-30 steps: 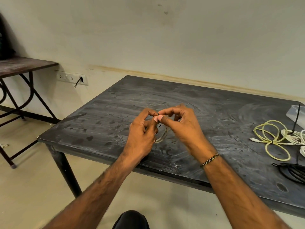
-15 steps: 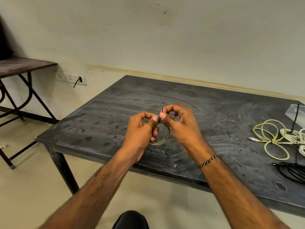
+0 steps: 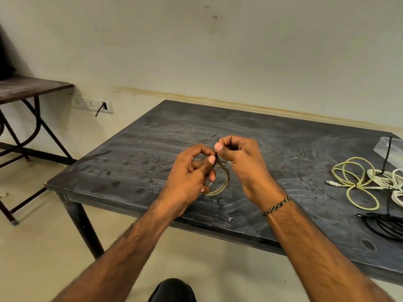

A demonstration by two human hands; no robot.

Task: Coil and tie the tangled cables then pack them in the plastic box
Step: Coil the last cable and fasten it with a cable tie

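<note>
A small coil of pale yellowish cable [image 3: 224, 182] hangs over the dark table [image 3: 152, 149], and my left hand [image 3: 189, 179] grips it at its top. A thin black tie [image 3: 217, 158] wraps the coil there. My right hand [image 3: 242, 164] pinches the upper end of that tie between thumb and forefinger, just above the left thumb. To the right lie a yellow cable [image 3: 355, 184] tied in loops, a white cable bundle [image 3: 390, 182] and a black coiled cable [image 3: 386, 225]. The clear plastic box [image 3: 390, 151] stands at the far right edge, partly cut off.
A loose black tie [image 3: 387, 155] leans against the box. A brown side table [image 3: 24, 88] stands at the left by the wall, with a socket strip [image 3: 91, 103] beside it. The table's near edge runs just under my wrists.
My right hand has lifted a little, drawing the black tie's end upward. More of the coil shows below my left hand than one second ago.
</note>
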